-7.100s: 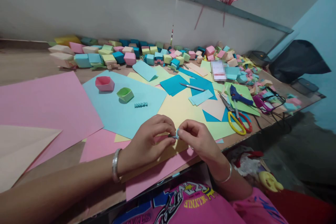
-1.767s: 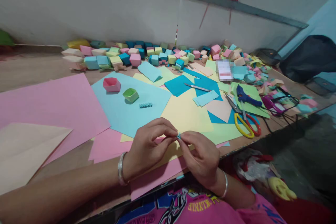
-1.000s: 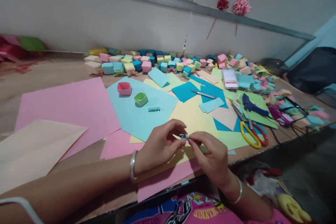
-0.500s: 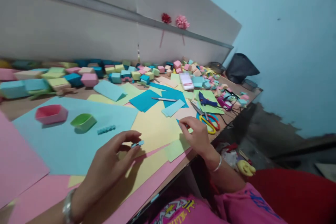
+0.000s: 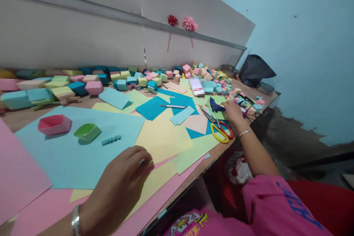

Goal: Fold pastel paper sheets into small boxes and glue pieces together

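My left hand (image 5: 129, 169) is closed low over the cream and yellow paper sheets, its fingertips pinched together. Between them shows a sliver of a small blue paper piece (image 5: 143, 162), mostly hidden by the fingers. At the right side of the table, my right hand (image 5: 234, 113) has its fingers around the end of a dark blue hot glue gun (image 5: 215, 105), which lies on green paper. Just in front of that hand are scissors (image 5: 220, 132) with yellow and red handles. To the left, a pink paper box (image 5: 54, 125), a green paper box (image 5: 87, 132) and a folded blue paper strip (image 5: 111, 139) rest on a light blue sheet (image 5: 116, 116).
Many coloured paper boxes (image 5: 94, 87) line the back of the table. A craft knife (image 5: 173, 106) lies on blue paper near a blurred phone (image 5: 197, 86). Dark cables run by the right edge. Two paper flowers (image 5: 190, 24) stand against the wall panel.
My right hand has moved right and away from me, from above the papers to the glue gun. My left hand has turned, so its fingers now cover most of the blue paper piece.
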`<act>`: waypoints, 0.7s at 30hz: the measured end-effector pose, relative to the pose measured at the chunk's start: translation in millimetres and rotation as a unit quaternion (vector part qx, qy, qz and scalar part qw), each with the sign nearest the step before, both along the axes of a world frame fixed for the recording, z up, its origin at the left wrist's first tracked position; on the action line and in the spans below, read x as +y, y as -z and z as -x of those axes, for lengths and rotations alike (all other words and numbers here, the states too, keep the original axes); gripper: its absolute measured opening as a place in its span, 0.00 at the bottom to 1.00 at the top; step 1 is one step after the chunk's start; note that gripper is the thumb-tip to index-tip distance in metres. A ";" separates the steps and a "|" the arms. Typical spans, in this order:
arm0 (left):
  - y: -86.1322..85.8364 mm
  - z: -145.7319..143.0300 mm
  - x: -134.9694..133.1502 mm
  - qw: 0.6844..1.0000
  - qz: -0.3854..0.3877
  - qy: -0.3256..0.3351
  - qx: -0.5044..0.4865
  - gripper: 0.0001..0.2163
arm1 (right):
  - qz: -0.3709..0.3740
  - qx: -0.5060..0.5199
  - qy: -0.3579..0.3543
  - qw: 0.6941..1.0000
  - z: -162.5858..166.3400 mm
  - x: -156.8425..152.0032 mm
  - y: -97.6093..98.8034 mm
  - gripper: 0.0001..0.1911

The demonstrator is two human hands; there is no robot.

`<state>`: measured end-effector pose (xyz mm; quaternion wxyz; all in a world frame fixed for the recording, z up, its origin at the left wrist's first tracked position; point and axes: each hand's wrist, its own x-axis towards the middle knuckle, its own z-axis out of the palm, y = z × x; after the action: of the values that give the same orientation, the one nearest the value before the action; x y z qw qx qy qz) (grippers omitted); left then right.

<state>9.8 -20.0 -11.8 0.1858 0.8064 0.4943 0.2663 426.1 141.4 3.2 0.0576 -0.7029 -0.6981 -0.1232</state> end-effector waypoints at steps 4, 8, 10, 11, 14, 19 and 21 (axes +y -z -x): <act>4.8 2.9 4.2 1.000 0.019 0.003 0.019 0.09 | 0.026 -0.019 0.004 0.999 -0.2 16.5 9.0 0.28; 10.7 4.7 6.4 1.000 0.010 0.000 0.009 0.07 | 0.007 -0.005 0.000 1.000 -9.4 18.6 4.4 0.36; 11.5 4.9 5.7 1.000 0.015 0.004 0.004 0.07 | -0.017 0.013 0.000 1.000 -15.7 15.1 -2.2 0.36; 11.5 4.9 5.2 1.000 0.019 0.005 0.003 0.07 | -0.032 0.024 0.000 0.999 -18.4 13.0 -5.4 0.36; 10.8 4.9 3.7 1.000 0.028 0.010 0.001 0.07 | -0.074 0.052 -0.002 0.996 -23.0 8.3 -12.5 0.36; 8.8 4.4 3.1 1.000 0.026 0.014 0.004 0.08 | -0.101 0.065 -0.028 0.992 -24.1 7.8 -20.9 0.33; 8.0 4.1 3.2 0.999 0.029 0.017 0.005 0.08 | -0.102 0.060 -0.036 0.992 -27.3 7.3 -27.2 0.32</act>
<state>5.6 -16.8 -19.8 0.2108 0.8104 0.4889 0.2445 453.5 148.7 30.4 0.1751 -0.6740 -0.7020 -0.1491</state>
